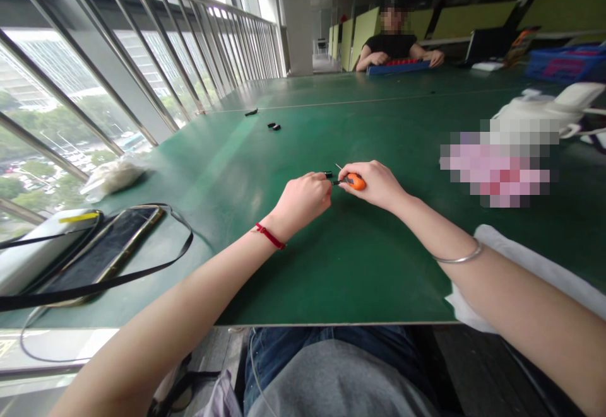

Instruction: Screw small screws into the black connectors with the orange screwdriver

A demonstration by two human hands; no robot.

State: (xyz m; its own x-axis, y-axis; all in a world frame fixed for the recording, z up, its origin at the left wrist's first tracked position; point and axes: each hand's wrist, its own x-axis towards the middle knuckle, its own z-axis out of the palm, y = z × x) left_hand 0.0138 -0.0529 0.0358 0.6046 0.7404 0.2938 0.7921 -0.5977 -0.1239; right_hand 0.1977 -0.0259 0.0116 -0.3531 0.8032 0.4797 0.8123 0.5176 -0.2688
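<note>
Screwdriver: short, with a bright orange handle and a dark shank, a thin pale metal sliver rising just beside the shank. Black part: small, its shape too small to tell, just beside the shank's end.

Left hand: fingers clenched in a pinch around the black part, a red cord at the wrist. Right hand: fingers curled over the screwdriver's handle, gripping it, a thin metal bangle at the wrist. Both hands close together, raised just above the table's near half.

Table: broad, green-topped, with a white cloth under the right forearm. Further along it, two small black pieces and a third, well apart from the hands. To the left, a black phone with a dark strap and a white plastic bag. To the right, a blurred pink item and a blue crate.

Far end: a seated person, hands on a blue tray. Along the left side, tall windows behind metal railings.
</note>
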